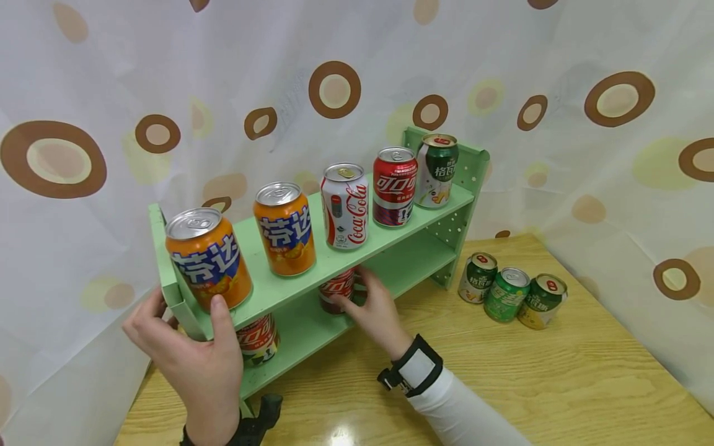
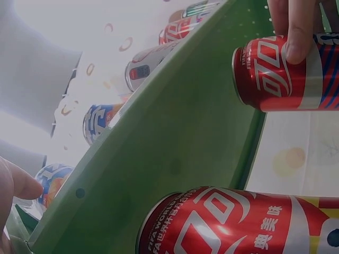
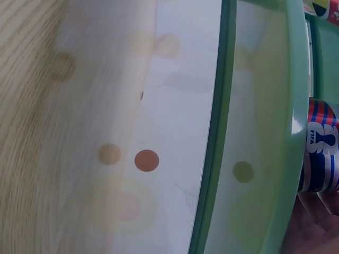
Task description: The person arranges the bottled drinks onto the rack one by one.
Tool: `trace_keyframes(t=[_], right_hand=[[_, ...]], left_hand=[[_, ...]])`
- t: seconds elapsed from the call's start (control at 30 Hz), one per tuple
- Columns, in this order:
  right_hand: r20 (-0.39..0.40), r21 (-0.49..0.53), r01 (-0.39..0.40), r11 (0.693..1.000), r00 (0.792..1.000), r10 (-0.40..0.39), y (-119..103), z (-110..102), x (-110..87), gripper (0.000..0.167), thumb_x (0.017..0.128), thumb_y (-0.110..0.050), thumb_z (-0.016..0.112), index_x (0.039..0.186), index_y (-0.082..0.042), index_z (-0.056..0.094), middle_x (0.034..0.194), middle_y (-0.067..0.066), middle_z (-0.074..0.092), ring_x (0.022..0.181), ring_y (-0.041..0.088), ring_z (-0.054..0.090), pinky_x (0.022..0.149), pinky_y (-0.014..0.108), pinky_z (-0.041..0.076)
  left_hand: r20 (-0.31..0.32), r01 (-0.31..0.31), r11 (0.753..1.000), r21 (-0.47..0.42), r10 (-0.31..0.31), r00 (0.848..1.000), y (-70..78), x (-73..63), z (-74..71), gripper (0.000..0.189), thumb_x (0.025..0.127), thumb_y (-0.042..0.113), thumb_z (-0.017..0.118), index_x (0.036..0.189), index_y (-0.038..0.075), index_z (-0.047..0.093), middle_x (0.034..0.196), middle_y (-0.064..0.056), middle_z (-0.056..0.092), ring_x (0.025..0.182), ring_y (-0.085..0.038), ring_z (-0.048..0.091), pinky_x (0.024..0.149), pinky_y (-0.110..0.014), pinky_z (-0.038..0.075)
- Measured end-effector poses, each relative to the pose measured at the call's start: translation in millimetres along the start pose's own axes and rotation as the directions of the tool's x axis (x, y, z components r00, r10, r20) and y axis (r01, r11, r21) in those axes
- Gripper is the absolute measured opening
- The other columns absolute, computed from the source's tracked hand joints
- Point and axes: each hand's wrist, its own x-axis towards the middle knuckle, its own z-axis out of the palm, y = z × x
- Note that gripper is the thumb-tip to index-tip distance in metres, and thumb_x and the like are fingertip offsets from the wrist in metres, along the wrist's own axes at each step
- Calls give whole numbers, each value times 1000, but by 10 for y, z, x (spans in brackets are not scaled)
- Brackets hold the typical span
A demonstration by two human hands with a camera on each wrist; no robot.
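A light green two-tier shelf (image 1: 262,291) stands on the table. My left hand (image 1: 195,359) grips its left end, thumb over the front edge by an orange Fanta can (image 1: 212,263). On the lower tier, my right hand (image 1: 379,313) holds a red Coca-Cola can (image 1: 337,288) between thumb and fingers; the upper board hides its top. The left wrist view shows this can (image 2: 270,74) upright on its side of the picture's turn, with fingertips (image 2: 299,45) on it. Another red Coca-Cola can (image 1: 259,341) stands further left on the lower tier, partly hidden by my left hand.
On the upper tier stand another orange can (image 1: 284,232), a white Coca-Cola can (image 1: 344,207), a red can (image 1: 395,189) and a green-and-white can (image 1: 437,170). Three green cans (image 1: 506,297) are grouped on the wooden table (image 1: 502,384) right of the shelf. Patterned cloth (image 1: 379,56) hangs behind.
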Motion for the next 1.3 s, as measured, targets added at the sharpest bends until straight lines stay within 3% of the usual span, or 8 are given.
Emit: trace_keyframes(t=[0.7,1.3], right_hand=[[50,30,32,999,998,-34,-122,218,-50,66,86,-17,83,142,-1,53,130,18,64,119,33,66,93,40,60],[93,71,39,997,995,-45,-184,343,-100,62,86,-17,83,140,-3,55,132,16,64,121,32,65,95,43,59]], left_hand=[[1,11,1000,0,-11,1000,14,2,-11,56,88,14,68,138,2,46,129,16,32,128,-7,39,96,-24,39],[10,4,1000,10,-4,1000,19,8,-16,56,89,15,68,138,2,46,130,16,31,128,-6,38,98,-23,39]])
